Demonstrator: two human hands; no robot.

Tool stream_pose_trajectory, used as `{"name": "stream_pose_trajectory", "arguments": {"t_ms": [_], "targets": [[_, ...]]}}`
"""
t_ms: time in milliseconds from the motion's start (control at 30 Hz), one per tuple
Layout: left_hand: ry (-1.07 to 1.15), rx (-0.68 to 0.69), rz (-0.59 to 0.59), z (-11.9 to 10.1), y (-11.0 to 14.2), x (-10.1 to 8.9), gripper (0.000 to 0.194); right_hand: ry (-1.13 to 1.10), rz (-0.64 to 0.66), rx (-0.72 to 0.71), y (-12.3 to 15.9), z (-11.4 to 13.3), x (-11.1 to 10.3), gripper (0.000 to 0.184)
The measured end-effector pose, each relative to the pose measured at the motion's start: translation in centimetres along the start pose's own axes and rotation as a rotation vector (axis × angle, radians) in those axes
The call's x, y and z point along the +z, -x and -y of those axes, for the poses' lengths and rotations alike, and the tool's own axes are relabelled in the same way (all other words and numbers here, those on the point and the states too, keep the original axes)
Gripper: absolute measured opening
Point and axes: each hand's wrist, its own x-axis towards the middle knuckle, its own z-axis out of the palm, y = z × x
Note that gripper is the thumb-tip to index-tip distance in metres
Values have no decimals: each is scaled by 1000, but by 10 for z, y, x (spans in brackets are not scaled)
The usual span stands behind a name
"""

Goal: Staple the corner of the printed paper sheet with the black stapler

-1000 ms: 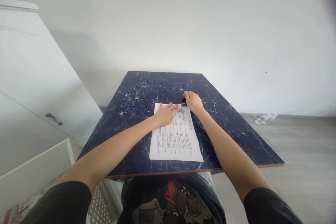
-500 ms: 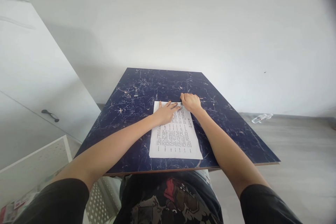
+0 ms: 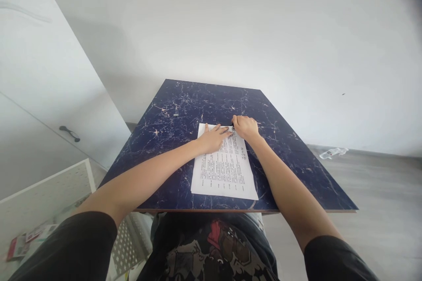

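White printed sheets lie on a dark blue marble-patterned table, with text lines running sideways and some handwriting on the right. Flat on their upper part rests my left hand, its fingers spread and pointing right. My right hand is closed at the upper right edge of the paper. A bit of something dark shows beneath its fingers; most of it is hidden, so its kind cannot be told. Left of the paper's top lies a small pale rectangular piece.
A white cabinet with a dark handle stands at the left. Below it are a white-framed panel and a perforated white basket. A clear plastic bottle lies on the floor by the wall at right.
The camera view has shifted slightly, so the table and paper appear a little to the right. Both hands keep nearly the same places on the paper.
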Motion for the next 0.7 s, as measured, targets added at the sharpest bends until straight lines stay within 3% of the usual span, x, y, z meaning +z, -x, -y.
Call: {"name": "stream_pose_trajectory", "arguments": {"t_ms": [267, 700], "targets": [[20, 6, 9, 2, 1, 0, 67, 137, 11, 4, 2, 4, -2, 57], [20, 13, -27, 5, -4, 10, 66, 257, -39, -118, 8, 9, 7, 52]]}}
